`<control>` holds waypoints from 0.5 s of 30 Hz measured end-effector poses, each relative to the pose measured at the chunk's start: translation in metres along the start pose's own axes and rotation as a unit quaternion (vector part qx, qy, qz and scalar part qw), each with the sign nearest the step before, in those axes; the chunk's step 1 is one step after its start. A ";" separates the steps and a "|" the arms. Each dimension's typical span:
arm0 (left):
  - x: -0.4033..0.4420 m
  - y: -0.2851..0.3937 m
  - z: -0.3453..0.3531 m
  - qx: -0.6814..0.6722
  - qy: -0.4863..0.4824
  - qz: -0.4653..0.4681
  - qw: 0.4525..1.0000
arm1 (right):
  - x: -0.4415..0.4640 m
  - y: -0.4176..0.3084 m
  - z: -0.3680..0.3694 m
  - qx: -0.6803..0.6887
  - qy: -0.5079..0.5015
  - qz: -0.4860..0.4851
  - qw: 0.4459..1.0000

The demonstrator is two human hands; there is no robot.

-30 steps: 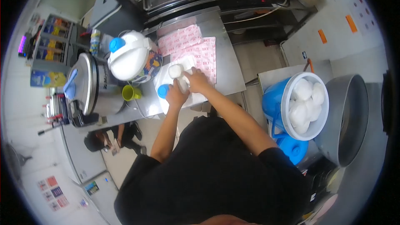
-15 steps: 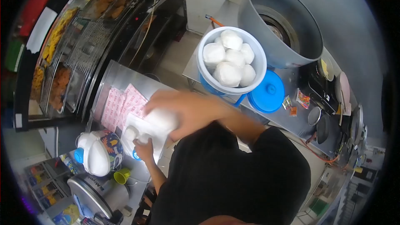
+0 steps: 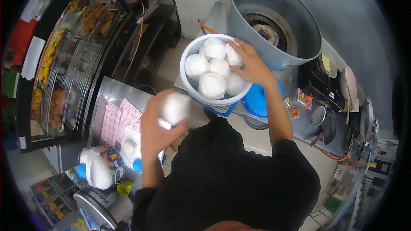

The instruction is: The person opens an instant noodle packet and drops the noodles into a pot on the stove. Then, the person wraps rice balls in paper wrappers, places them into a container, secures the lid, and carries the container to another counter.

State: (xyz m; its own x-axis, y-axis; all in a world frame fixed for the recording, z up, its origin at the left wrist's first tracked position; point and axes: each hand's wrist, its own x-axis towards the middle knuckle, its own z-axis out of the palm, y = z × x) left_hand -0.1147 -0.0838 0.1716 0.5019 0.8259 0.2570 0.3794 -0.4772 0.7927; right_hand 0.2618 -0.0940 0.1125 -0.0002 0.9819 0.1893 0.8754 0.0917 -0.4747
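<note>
A white wrapped bundle (image 3: 176, 108), blurred by motion, is in my left hand (image 3: 156, 130), above the floor between table and bucket. My right hand (image 3: 252, 65) reaches over the rim of the blue and white bucket (image 3: 185, 78), its fingers around a white bundle (image 3: 233, 54) at the right side. Several more round white bundles (image 3: 212, 86) fill the bucket. On the steel table at the left, a small white piece (image 3: 129, 146) lies on white paper beside a blue lid (image 3: 137, 165). Pink printed wrappers (image 3: 111, 122) lie behind the paper.
A large grey metal drum (image 3: 278, 21) stands behind the bucket, with a blue lid (image 3: 256, 101) beside it. A glass food cabinet (image 3: 81, 64) is at the left. Near the table's front are a white jug (image 3: 99, 169), a green cup (image 3: 124, 188) and a steel pot (image 3: 96, 207).
The view has swung right toward the bucket. My left hand has lifted away from the table with a white bundle. My right hand has moved from the table area to the bucket.
</note>
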 end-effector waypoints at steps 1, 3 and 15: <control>0.022 0.019 0.012 -0.003 -0.039 0.047 0.998 | -0.001 0.001 -0.003 0.040 -0.006 0.002 0.999; 0.058 0.050 0.044 0.018 -0.115 0.103 0.988 | -0.003 0.014 -0.002 0.106 0.014 -0.004 0.994; 0.091 0.021 0.164 0.113 -0.124 0.189 0.967 | -0.033 0.047 0.003 0.325 0.037 0.064 0.943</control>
State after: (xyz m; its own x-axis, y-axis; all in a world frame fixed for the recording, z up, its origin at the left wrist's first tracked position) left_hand 0.0669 -0.0681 0.1210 0.7983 0.4949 0.3431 0.2780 -0.8083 0.5191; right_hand 0.3018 -0.1214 0.0818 0.1406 0.9797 0.1430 0.3841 0.0791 -0.9199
